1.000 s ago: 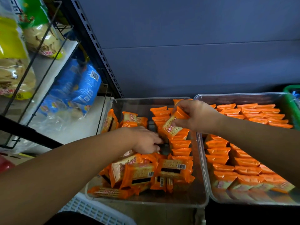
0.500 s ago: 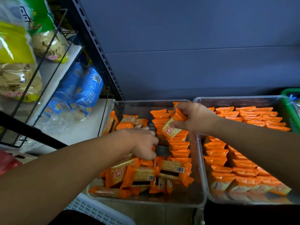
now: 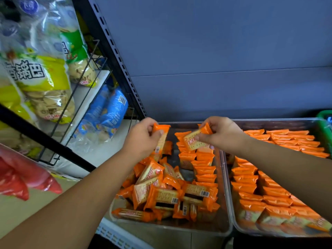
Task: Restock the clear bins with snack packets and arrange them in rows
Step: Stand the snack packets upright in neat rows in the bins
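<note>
Clear bin (image 3: 179, 229) | left hand (image 3: 142, 139) lifted, pinching barcode packet (image 3: 162, 134) | right hand (image 3: 221, 135) still pinching cracker packet (image 3: 193, 141)

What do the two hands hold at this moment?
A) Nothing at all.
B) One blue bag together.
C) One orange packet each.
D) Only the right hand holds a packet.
C: the left hand pinches one orange packet and the right hand pinches a second orange packet, both above the left clear bin.

The left hand (image 3: 142, 139) and right hand (image 3: 219, 135) are bare, as are both forearms (image 3: 71, 203) up to the frame's edge. Fingernails (image 3: 196, 138) look short and plain, though blur leaves that uncertain.
</note>
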